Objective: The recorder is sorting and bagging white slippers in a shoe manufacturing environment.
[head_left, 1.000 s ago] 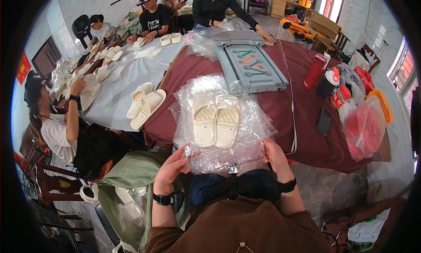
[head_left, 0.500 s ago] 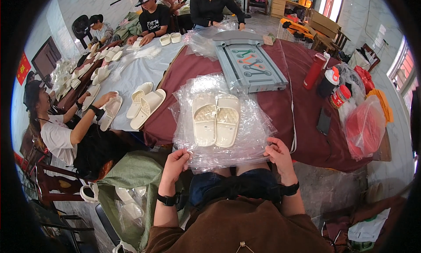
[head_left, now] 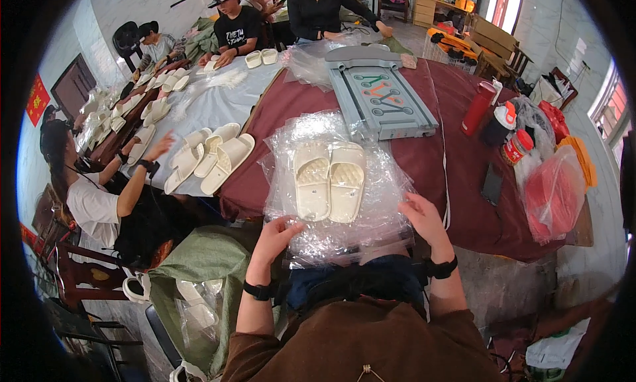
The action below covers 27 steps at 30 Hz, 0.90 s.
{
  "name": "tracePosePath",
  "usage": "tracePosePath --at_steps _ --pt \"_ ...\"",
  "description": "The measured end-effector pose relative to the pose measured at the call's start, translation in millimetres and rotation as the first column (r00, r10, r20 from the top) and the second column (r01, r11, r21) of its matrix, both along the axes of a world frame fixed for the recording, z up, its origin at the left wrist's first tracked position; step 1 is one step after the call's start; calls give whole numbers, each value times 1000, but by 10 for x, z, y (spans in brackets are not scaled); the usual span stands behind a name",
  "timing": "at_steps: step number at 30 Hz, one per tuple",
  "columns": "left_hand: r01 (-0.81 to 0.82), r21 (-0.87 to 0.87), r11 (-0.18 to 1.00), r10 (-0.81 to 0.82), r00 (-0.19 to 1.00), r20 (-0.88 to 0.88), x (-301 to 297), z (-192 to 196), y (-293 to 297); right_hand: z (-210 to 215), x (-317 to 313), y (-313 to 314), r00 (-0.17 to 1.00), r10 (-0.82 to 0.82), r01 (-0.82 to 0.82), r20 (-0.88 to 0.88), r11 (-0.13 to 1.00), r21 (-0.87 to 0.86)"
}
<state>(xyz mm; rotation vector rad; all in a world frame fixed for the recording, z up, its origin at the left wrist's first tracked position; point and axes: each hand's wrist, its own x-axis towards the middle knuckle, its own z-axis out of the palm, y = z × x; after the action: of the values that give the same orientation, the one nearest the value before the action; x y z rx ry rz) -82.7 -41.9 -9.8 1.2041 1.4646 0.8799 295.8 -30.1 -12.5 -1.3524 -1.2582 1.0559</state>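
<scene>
A pair of cream slippers (head_left: 313, 200) lies side by side in a clear plastic bag, on top of a stack of clear bags (head_left: 387, 183) at the table's near edge. Their toes point away from me. My left hand (head_left: 275, 239) is at the stack's near left corner, thumb and fingers apart, the fingertips against the plastic. At the near right edge is my right hand (head_left: 424, 218), fingers spread and nothing gripped. The lower bag edges hang over the table edge above my lap.
A grey plastic board (head_left: 384, 94) stands beyond the bags on the maroon cloth (head_left: 265, 143). Loose slippers (head_left: 228, 160) lie to the left, near a co-worker's hand (head_left: 159, 147). Right are a red bottle (head_left: 478, 107), a phone (head_left: 491, 183) and bags. A green sack (head_left: 218, 256) sits below left.
Both my hands have loosened from pinching the bag's near corners and moved slightly. The co-worker at left has set down a slipper beside the others and drawn the hand back.
</scene>
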Motion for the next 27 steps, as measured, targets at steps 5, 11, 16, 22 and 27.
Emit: tracePosePath --at_steps 5,11,16,22,27 --pt "4 -37 999 -2 998 59 -42 -130 2 -31 2 9 925 358 -371 -127 924 -94" --pt "33 -38 999 -18 942 337 -109 -82 -114 171 5 -120 931 326 -353 -164 918 -179" --pt "25 116 993 -64 935 349 -92 270 -137 521 -74 -103 956 233 -246 -180 968 -52" --pt "6 243 970 -88 940 330 -106 581 35 758 -243 25 969 79 -80 -235 997 6" --pt "-9 180 984 -52 943 329 -157 743 163 753 -354 186 918 89 7 -387 971 240"
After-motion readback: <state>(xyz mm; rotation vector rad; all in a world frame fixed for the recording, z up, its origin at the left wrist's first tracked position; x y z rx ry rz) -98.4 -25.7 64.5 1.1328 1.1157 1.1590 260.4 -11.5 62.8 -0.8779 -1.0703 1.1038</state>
